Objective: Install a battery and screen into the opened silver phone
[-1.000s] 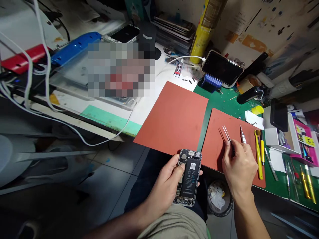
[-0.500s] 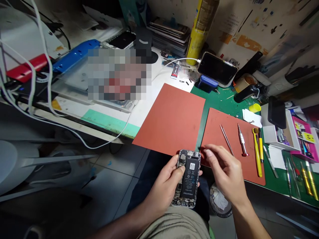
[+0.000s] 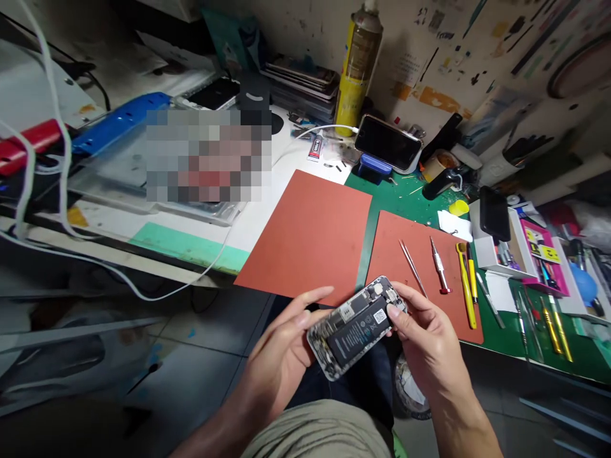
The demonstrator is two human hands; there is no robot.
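One opened smartphone [image 3: 357, 332] is pinched in our right hand [image 3: 429, 331]. Our left hand [image 3: 281, 346], fingers parted, is at its lower end

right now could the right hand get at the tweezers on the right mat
Probably yes, once freed: the right hand grips one end of the opened phone. The tweezers lie just beyond it on the right brick-red mat, with nothing seen lying over them.
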